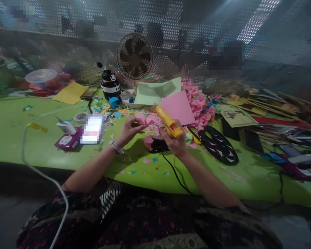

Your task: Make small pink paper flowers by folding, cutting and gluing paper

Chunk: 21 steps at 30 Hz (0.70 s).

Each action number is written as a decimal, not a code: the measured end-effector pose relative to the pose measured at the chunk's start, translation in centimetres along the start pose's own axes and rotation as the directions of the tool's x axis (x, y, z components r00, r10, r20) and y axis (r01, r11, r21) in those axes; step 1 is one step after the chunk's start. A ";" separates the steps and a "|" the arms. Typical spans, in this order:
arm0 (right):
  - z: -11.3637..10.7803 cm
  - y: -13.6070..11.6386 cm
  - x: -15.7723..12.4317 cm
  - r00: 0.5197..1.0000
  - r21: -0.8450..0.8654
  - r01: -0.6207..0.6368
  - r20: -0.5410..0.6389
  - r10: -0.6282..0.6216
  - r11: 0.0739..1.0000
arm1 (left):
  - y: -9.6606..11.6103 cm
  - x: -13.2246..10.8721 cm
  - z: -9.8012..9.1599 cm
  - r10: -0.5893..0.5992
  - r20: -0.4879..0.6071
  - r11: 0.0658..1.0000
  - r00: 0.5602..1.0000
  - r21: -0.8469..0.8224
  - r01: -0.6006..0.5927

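My left hand (131,129) pinches a small folded pink paper piece (147,120) between thumb and fingers. Wrapped around a yellow hot glue gun (169,121) is my right hand (176,141), just to the right of the paper. A black cord (172,167) hangs below my right hand and runs over the table's front edge. Pink paper scraps (148,142) and a dark object (159,145) lie on the table beneath my hands. Behind the glue gun stand a pink paper sheet (178,107) and a pale green sheet (158,90).
A fan (135,57) and a dark bottle (110,85) stand at the back. Folded pink paper pieces (197,103) are heaped at right of centre. A lit phone (92,129) leans at left by a purple tissue pack (67,140). A black oval item (219,145) lies right.
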State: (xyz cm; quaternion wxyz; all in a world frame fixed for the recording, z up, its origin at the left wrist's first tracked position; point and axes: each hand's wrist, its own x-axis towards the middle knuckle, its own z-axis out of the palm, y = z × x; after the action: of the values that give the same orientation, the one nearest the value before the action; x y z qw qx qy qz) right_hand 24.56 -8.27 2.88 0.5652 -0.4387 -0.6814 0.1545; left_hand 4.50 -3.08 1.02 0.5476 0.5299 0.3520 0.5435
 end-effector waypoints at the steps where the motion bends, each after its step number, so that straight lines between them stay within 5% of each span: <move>1: 0.0 -0.1 0.0 1.000 0.000 0.018 0.024 -0.018 1.000 | -0.1 0.1 -0.1 0.021 -0.018 1.000 1.000 0.007 -0.020; 10: 0.6 0.2 -0.8 0.973 0.068 -0.078 0.223 0.061 0.995 | -0.9 0.7 -0.5 0.226 -0.088 0.973 0.970 0.058 -0.222; 15: 0.6 -0.1 -0.9 0.969 0.011 -0.002 0.246 -0.001 1.000 | -0.9 0.7 -0.5 0.347 -0.083 0.934 0.934 0.124 -0.336; 21: 0.5 -0.5 -0.8 0.963 -0.056 0.075 0.262 -0.058 0.996 | -0.7 0.5 -0.5 0.337 -0.103 0.939 0.936 0.101 -0.327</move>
State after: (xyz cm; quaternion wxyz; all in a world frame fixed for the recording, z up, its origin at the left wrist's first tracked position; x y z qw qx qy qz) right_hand 23.86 -8.99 2.56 0.4612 -0.4100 -0.7685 0.1692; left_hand 4.30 -2.42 0.31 0.4036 0.5707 0.3115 0.6437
